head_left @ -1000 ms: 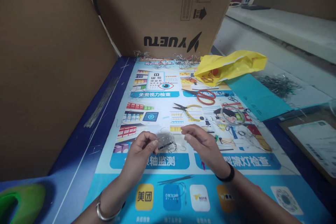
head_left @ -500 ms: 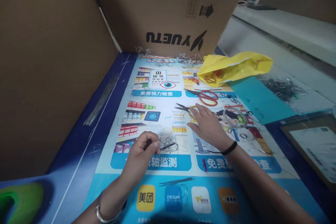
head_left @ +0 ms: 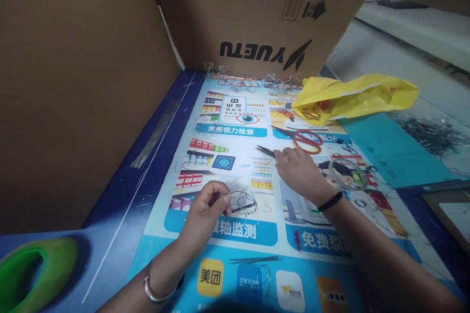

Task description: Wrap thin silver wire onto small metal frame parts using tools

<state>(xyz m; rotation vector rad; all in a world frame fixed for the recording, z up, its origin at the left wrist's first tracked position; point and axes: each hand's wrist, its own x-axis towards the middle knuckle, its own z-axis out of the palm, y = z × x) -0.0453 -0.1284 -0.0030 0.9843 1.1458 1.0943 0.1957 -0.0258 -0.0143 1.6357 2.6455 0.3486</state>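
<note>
My left hand (head_left: 211,208) is closed in a pinch on the edge of a loose tangle of thin wire (head_left: 243,196), with a dark strip lying across the tangle. My right hand (head_left: 299,171) is wrapped over the handles of a pair of pliers (head_left: 265,150). Their dark pointed jaws stick out to the left, slightly apart, and the handles are mostly hidden under the fingers. Just beyond that hand lie red-handled scissors (head_left: 308,141), blades toward the left.
Cardboard walls (head_left: 257,10) stand behind and at left. A yellow bag (head_left: 362,98), a clear tape ring (head_left: 348,174) and a heap of wire pieces (head_left: 429,134) are at right. Straight wires (head_left: 156,134) lie at left, a green tape roll (head_left: 55,269) front left, thin rods (head_left: 255,259) in front.
My right hand has closed over the pliers' handles, which showed yellow before. My left hand keeps its pinch on the wire tangle. The whole view has shifted a little to the left.
</note>
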